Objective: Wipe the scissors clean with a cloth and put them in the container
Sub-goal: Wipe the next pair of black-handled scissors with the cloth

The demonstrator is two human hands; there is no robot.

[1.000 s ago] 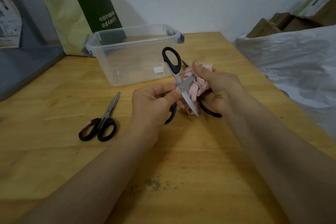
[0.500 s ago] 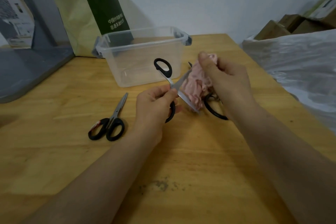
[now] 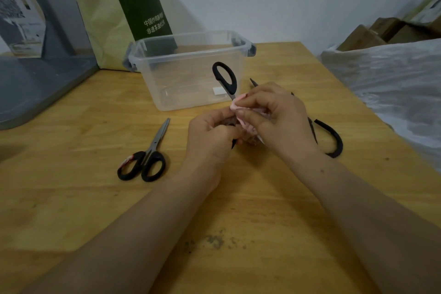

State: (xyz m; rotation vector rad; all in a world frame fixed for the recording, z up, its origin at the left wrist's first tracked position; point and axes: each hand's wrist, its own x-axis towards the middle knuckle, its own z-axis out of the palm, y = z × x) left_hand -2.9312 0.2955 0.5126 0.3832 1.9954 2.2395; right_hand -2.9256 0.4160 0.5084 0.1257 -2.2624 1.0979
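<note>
My left hand point(image 3: 211, 136) grips black-handled scissors point(image 3: 225, 79) by the lower handle; the upper handle loop sticks up in front of the clear plastic container point(image 3: 191, 69). My right hand point(image 3: 274, 117) pinches a pink cloth point(image 3: 241, 112) around the blades, which are mostly hidden. A second pair of scissors point(image 3: 148, 157) lies shut on the table to the left. A third pair point(image 3: 331, 138) lies behind my right hand, partly hidden.
The wooden table point(image 3: 95, 198) has a dark stain near the front. A green-and-yellow bag point(image 3: 119, 14) leans on the wall behind the container. A grey lid point(image 3: 35, 88) lies at the left. A plastic-covered heap point(image 3: 393, 83) and cardboard boxes border the right edge.
My right hand has come down and closed the pink cloth over the blades next to my left hand. The raised handle loop now stands more upright.
</note>
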